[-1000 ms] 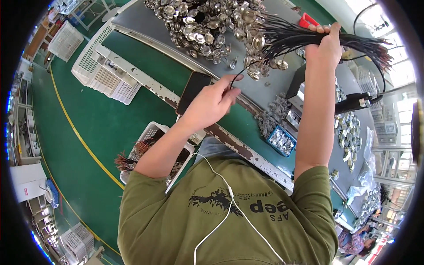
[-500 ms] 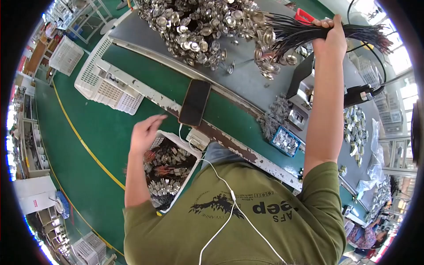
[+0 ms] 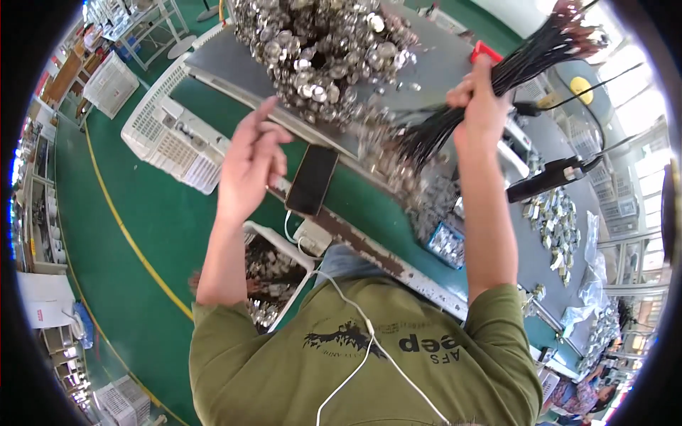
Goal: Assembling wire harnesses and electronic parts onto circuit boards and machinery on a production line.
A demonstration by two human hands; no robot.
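Note:
Over the right part of the bench, my right hand (image 3: 482, 117) is wrapped round a thick bundle of black wires (image 3: 522, 67). The bundle slants from upper right to lower left. Reddish ends spread at its top, and round metal caps blur with motion at its lower end. My left hand (image 3: 252, 160) hangs in the air near the bench edge with fingers apart and nothing in it. Just right of that hand lies a black phone (image 3: 312, 179) with a white cable. Beyond both hands rises a big heap of shiny round metal caps on wires (image 3: 320, 60).
A white crate of wired metal parts (image 3: 284, 245) stands beside my left leg. On the grey bench top (image 3: 227, 60) are a blue tray of small metal pieces (image 3: 447, 245), a black handheld tool (image 3: 543, 183) and scattered metal parts (image 3: 554, 227). Another white crate (image 3: 174, 153) sits at the left.
My right hand has brought the bundle left and down, tilting it so the capped end hangs lower. My left hand has risen from over the crate towards the heap, its fingers spreading.

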